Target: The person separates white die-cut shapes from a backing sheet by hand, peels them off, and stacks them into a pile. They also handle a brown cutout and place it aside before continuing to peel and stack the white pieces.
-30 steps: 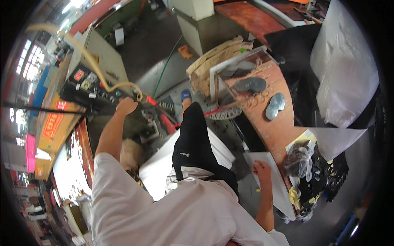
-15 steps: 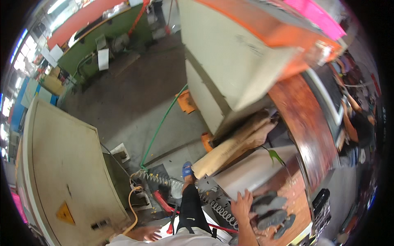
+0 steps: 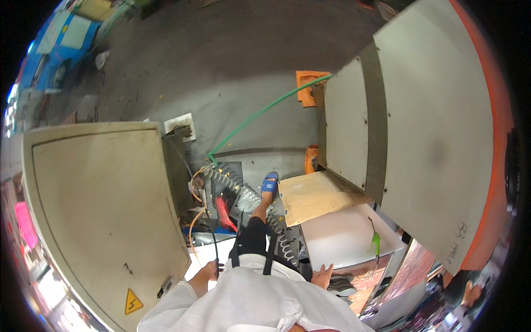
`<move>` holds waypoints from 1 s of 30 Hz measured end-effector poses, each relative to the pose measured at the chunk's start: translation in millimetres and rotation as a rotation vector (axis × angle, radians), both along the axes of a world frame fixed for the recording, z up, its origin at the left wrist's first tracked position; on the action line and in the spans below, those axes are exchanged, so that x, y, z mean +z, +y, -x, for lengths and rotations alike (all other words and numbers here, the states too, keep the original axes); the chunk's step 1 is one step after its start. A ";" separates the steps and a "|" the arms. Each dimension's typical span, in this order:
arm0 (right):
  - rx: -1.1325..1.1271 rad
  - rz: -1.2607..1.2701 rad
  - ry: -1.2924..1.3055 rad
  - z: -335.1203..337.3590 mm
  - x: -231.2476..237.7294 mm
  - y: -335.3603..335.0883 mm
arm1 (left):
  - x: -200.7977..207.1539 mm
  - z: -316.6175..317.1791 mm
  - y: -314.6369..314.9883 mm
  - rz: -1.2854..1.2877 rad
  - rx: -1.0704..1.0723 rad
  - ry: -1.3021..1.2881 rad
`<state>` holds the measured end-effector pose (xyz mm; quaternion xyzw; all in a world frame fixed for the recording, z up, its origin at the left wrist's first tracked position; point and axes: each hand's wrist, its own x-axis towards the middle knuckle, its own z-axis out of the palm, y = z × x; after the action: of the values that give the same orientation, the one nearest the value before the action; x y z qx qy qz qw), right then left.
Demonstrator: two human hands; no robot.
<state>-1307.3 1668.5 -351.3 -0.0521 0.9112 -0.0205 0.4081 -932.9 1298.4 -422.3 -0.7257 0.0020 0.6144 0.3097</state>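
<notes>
My left hand is low at the left of my body, its fingers closed around the lower end of a thin black cord. The cord comes down beside an orange hose. On the other side, my right hand has its fingers apart at the near edge of a pale flat sheet, holding nothing. Dark grey items, perhaps gloves, lie just right of it on a reddish-brown board. A green-handled tool rests on the pale sheet.
A beige cabinet with a yellow warning triangle stands left; a large cream-and-orange machine stands right. Brown paper lies beyond the sheet. A green hose and coiled clear tube cross the floor. Another person's hand shows far right.
My view has swung rightward and down, bringing the cabinet and machine closer. My left hand, earlier with fingers spread, now closes on the black cord. My right hand stays by the sheet's edge.
</notes>
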 end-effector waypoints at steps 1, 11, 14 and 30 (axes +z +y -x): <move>0.068 -0.029 -0.032 4.6 3.0 -0.2 | 5.6 5.6 -4.9 -0.045 0.175 -0.047; 0.251 0.175 -0.215 92.3 -29.2 -40.9 | 64.5 79.1 -87.6 0.349 -0.233 -0.018; 0.269 0.241 -0.255 126.3 -35.3 -66.1 | 94.8 117.5 -110.2 0.554 -0.831 0.188; 0.913 0.445 1.126 547.6 26.3 -514.7 | 198.3 219.5 -195.0 1.254 -0.807 0.120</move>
<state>-1854.9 1153.8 -325.1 -0.5080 0.8442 -0.0031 -0.1711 -1152.5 1103.3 -224.0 -0.6743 0.6349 0.3751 0.0385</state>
